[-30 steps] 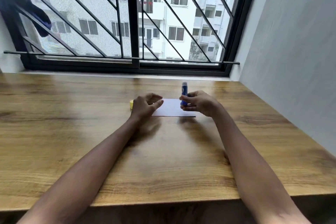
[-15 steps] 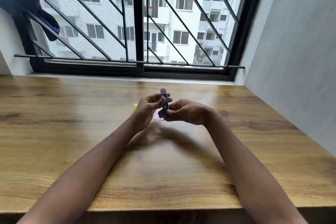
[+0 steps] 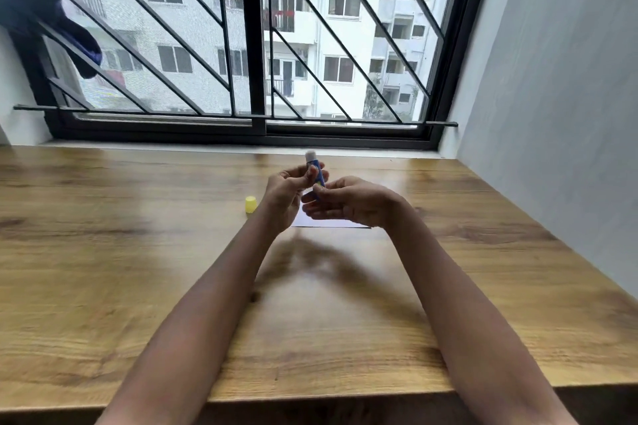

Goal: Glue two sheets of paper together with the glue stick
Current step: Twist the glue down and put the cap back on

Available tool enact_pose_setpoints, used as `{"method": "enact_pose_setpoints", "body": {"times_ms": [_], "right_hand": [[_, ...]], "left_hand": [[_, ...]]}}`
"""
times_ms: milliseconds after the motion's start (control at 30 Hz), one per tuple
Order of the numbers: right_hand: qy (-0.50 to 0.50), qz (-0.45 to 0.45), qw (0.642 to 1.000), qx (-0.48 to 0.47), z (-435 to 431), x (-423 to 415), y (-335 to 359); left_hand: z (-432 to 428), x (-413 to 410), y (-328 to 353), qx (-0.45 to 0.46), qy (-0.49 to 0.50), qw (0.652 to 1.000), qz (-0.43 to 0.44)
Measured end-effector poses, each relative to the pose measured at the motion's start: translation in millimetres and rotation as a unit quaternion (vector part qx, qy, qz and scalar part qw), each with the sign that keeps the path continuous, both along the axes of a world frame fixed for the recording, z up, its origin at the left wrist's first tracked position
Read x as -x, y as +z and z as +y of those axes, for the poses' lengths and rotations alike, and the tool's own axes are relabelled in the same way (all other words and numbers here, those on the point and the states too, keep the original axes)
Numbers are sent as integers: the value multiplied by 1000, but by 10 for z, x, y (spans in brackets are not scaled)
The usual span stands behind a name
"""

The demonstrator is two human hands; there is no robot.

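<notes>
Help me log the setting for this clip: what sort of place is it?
Probably a room in an upper-floor flat: a wooden desk sits against a barred window facing apartment blocks, with dark cloth hanging on the bars.

Yellow cap (image 3: 251, 204) left of hands, bare table (image 3: 103, 252) around, wall (image 3: 552, 114) right

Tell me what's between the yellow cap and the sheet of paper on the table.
In the head view, the left hand, raised and holding the glue stick, sits between yellow cap and paper.
</notes>
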State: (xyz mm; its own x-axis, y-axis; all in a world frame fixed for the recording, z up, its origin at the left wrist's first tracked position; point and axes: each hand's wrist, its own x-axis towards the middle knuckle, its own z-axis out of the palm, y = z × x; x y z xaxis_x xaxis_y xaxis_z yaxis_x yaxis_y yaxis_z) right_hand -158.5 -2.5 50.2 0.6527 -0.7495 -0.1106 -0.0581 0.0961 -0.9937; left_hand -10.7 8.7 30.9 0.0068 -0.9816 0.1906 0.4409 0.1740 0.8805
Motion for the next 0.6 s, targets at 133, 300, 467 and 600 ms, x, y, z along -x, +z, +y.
{"method": "enact_pose_setpoints", "body": {"times_ms": [133,300,467,600], "right_hand": [[-29,1,999,-13,16,9,-7],[-224,126,956,141,81,-107,-23],[-88,68,992,52,43,-34,1],[-76,51,995,33,28,-9,-8]], "left_hand": [[-24,23,-13,18,-2,1000,-21],[-39,37,-58,10,33,998,-46],[-22,-27,-58,14,7,999,-31],[-23,-41,-58,16,10,999,-40]]}}
